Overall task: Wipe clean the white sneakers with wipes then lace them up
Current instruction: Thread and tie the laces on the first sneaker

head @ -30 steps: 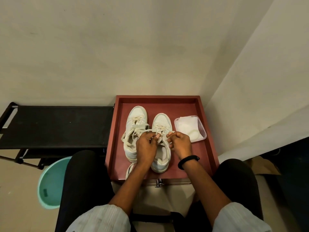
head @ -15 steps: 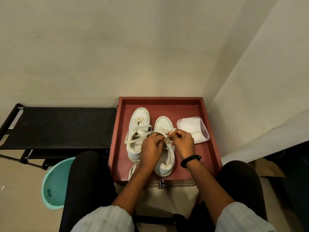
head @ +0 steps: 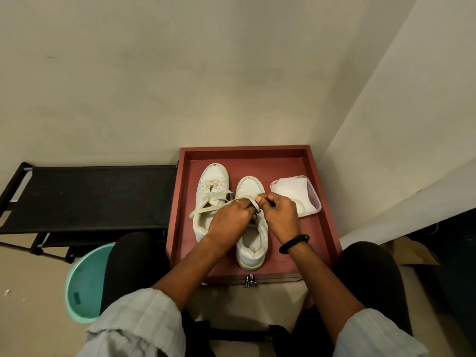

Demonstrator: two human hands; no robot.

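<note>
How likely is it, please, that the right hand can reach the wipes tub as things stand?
Probably yes: the tub lies beside the right hand on the tray, nothing between them, but that hand pinches a lace and must release it.

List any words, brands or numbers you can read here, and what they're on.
No text can be read.
Nearer sneaker, insole: a faint mark, too blurred to read.
Bucket, inside: a small dark label, too small to read.
</note>
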